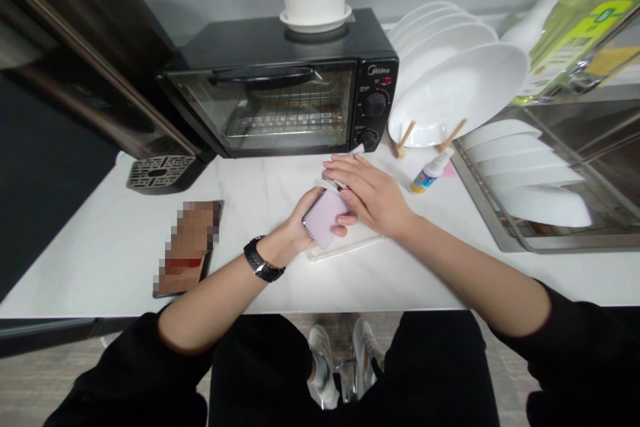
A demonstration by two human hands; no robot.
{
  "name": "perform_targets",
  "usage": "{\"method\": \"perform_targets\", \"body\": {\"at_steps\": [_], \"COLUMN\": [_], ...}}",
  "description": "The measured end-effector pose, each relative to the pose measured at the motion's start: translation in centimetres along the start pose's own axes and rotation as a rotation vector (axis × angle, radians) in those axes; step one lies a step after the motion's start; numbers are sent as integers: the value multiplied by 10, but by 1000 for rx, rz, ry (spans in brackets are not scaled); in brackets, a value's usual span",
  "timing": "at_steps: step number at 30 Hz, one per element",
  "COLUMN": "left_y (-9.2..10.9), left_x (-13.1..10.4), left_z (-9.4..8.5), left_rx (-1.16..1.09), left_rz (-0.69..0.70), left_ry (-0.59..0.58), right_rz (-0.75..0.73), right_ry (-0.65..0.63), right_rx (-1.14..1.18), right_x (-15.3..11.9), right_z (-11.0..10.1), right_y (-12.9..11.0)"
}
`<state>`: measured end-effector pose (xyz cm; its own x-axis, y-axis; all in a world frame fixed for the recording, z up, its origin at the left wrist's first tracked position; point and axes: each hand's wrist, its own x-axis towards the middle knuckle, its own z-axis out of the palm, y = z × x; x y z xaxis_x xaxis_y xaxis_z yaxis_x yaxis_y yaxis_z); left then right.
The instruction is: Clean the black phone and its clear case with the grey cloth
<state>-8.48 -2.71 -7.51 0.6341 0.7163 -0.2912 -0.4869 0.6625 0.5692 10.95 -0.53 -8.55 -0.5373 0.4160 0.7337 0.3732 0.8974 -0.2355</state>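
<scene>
Though in L hand [301,219], lilac phone [324,219] w/ far end by R hand [376,193]

Phone [326,219]: flat, pale lilac face, rounded corners, dark edge. Sat tilted in the left hand [304,213], lilac side up, upper end partly covered. White wipe [329,185], thin, crumpled, lay against that end; mostly hidden, material unclear.

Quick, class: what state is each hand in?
Left hand: closed around a lilac phone.
Right hand: fingers over its far end, at a white wipe; grip unclear.
</scene>
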Motion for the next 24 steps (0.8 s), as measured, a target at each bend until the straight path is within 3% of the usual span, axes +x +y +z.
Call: {"method": "perform_targets", "body": {"at_steps": [5,13,20,24], "left_y": [2,5,4,6], "left_x": [-1,2,3,0], "left_z": [3,5,-2,6], "left_rx": [62,68,113,152], "left_rz": [-59,-105,-43,-23], "left_ry": [-73,-109,-197,-80], "right_rz": [91,216,280,303], "right_ry": [94,180,208,269], "right_rx": [24,160,235,267], "right_x": [-1,0,-1,-2], "right_z": [3,6,6,7], "right_y": [10,6,0,1]}}
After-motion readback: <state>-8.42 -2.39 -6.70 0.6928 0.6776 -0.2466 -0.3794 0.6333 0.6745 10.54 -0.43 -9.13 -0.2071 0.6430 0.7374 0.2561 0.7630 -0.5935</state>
